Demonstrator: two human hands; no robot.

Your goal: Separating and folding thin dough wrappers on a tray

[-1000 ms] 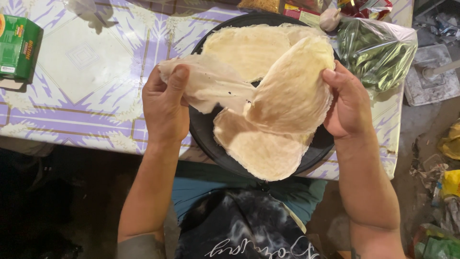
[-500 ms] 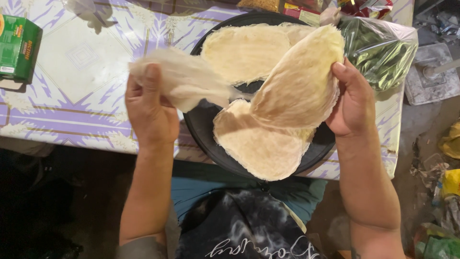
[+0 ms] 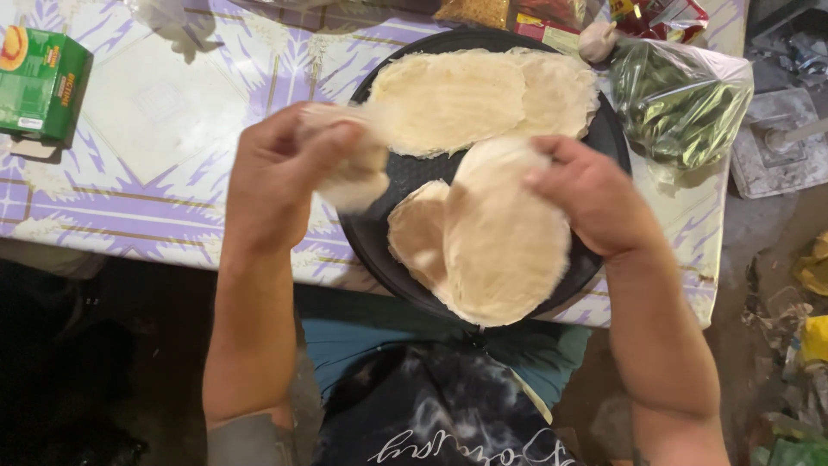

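Note:
A round black tray [image 3: 614, 142] sits at the table's near edge with several thin pale flatbreads on it. My left hand [image 3: 272, 177] grips a crumpled pale sheet [image 3: 354, 168] over the tray's left rim; it is blurred. My right hand [image 3: 595, 198] holds the top edge of a flat round sheet [image 3: 504, 242] lying over another sheet [image 3: 414, 233] at the tray's near side. Two more flatbreads [image 3: 457, 99] lie at the tray's far side.
The table has a purple and white patterned cloth [image 3: 155, 138]. A green carton [image 3: 43, 82] stands at the far left. A clear bag of green leaves [image 3: 681, 99] lies right of the tray, a garlic bulb [image 3: 597, 40] behind it. Litter covers the floor [image 3: 793, 285] on the right.
My right hand has lowered its round sheet flat onto the tray's near side. My left hand has pulled its torn sheet free, bunched it and moved back towards the tray.

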